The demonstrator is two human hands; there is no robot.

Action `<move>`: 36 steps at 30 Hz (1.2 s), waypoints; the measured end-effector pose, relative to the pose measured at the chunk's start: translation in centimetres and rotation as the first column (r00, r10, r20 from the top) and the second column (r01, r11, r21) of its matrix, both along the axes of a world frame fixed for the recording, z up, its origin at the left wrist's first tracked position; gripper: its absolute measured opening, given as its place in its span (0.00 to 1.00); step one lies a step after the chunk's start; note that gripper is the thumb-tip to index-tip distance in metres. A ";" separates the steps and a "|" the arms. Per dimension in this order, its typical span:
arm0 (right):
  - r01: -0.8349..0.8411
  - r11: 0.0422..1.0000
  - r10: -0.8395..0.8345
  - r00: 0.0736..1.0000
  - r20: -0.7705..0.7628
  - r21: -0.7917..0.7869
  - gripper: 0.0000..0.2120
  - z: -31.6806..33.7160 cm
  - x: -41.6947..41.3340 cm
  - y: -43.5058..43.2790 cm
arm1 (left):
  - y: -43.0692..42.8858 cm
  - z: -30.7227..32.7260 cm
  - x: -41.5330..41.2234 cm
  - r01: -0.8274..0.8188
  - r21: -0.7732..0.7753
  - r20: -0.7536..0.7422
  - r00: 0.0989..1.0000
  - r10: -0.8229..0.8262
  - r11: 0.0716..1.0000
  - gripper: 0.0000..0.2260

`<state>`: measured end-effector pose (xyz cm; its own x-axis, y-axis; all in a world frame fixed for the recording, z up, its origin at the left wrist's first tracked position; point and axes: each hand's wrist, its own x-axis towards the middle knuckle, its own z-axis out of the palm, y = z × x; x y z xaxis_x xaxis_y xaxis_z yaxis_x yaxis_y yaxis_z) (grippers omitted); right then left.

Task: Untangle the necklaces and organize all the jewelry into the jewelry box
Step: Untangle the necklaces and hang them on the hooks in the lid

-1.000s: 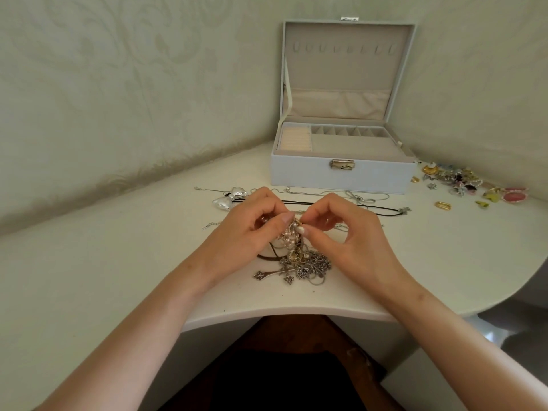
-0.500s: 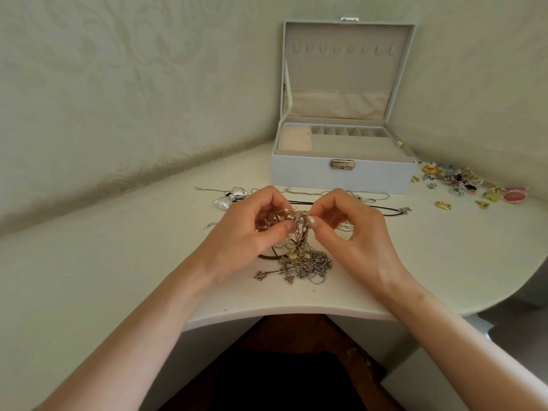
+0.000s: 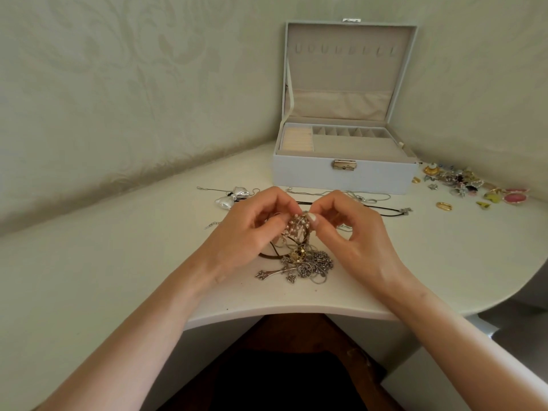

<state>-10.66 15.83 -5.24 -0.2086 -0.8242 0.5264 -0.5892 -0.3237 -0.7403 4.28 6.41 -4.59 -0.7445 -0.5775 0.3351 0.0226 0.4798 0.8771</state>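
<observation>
**On the near table edge: both hands at the knot**

On the curved white table (image 3: 148, 262), the open pale-grey jewelry box (image 3: 344, 179) stands well behind the work. The left hand (image 3: 252, 232) and right hand (image 3: 355, 238), equally near, each pinch the pink-beaded strand (image 3: 296, 229) raised between them. The tangled heap of silver and gold necklaces (image 3: 308, 262) lies below their fingertips, trailing toward the person.

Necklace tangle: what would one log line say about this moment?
step: untangling | left hand, right hand: pinching necklace tangle | jewelry box: open
</observation>
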 end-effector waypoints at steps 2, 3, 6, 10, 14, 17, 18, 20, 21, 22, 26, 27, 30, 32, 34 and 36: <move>-0.010 1.000 0.009 1.000 -0.002 -0.003 0.06 0.0 0.0 0.0 | 0.1 0.1 0.0 0.002 -0.001 0.001 1.000 -0.002 1.000 0.05; -0.013 1.000 0.013 1.000 -0.002 -0.003 0.06 0.0 0.0 0.0 | 0.1 0.1 -0.1 -0.002 -0.018 0.013 1.000 0.002 1.000 0.06; -0.020 1.000 0.020 1.000 0.007 0.001 0.05 0.0 0.0 0.0 | 0.1 0.0 0.0 -0.016 -0.059 0.042 0.999 0.019 0.998 0.04; -0.028 0.999 0.027 0.999 0.017 0.018 0.07 0.0 0.0 -0.1 | 0.1 0.1 0.0 -0.031 -0.093 0.047 0.998 0.035 0.995 0.04; -0.016 1.000 0.015 1.000 0.006 0.023 0.08 -0.1 -0.1 -0.1 | 0.0 0.1 0.1 -0.049 -0.099 0.042 0.998 0.053 0.994 0.03; -0.030 1.000 0.030 0.999 -0.022 0.005 0.06 -0.1 0.0 0.0 | 0.0 0.1 0.1 -0.061 -0.099 0.022 0.998 0.064 0.993 0.05; -0.036 0.999 0.036 0.999 -0.028 0.003 0.06 -0.1 0.0 0.0 | -0.1 0.1 0.1 -0.064 -0.096 0.021 0.998 0.067 0.993 0.06; -0.045 0.999 0.045 0.999 -0.025 0.000 0.05 0.0 0.0 0.1 | -0.1 0.0 0.1 -0.066 -0.067 0.011 0.998 0.067 0.996 0.06; -0.046 0.999 0.046 0.999 -0.017 -0.001 0.04 0.0 0.0 0.1 | -0.1 0.0 0.1 -0.063 -0.050 0.005 0.998 0.064 0.997 0.06; -0.043 0.999 0.043 0.999 -0.004 -0.004 0.03 0.0 0.1 0.1 | -0.1 0.0 0.1 -0.060 -0.038 -0.002 0.998 0.060 0.997 0.05; -0.027 1.000 0.027 0.999 0.041 0.001 0.04 -0.1 0.0 0.1 | 0.1 0.2 0.1 -0.040 -0.020 -0.003 0.999 0.040 0.999 0.05; -0.028 1.000 0.028 0.999 0.037 0.004 0.05 -0.1 0.0 0.1 | 0.2 0.3 0.2 -0.039 -0.020 0.002 0.999 0.039 0.999 0.05; -0.032 0.999 0.032 0.999 0.028 0.000 0.06 -0.2 -0.1 -0.2 | 0.2 0.3 0.1 -0.043 -0.019 0.008 0.999 0.043 0.999 0.05; -0.029 1.000 0.029 0.999 0.020 -0.006 0.06 -0.3 -0.1 -0.3 | 0.2 0.2 0.2 -0.052 -0.020 0.010 0.999 0.052 0.998 0.04; -0.029 1.000 0.029 1.000 0.006 -0.009 0.06 -0.3 -0.3 -0.3 | 0.3 0.3 0.2 -0.062 -0.019 0.009 0.998 0.062 0.998 0.04; -0.032 0.999 0.032 0.999 -0.008 -0.018 0.05 -0.4 -0.3 -0.2 | 0.4 0.4 0.2 -0.070 -0.023 0.006 0.997 0.070 0.997 0.03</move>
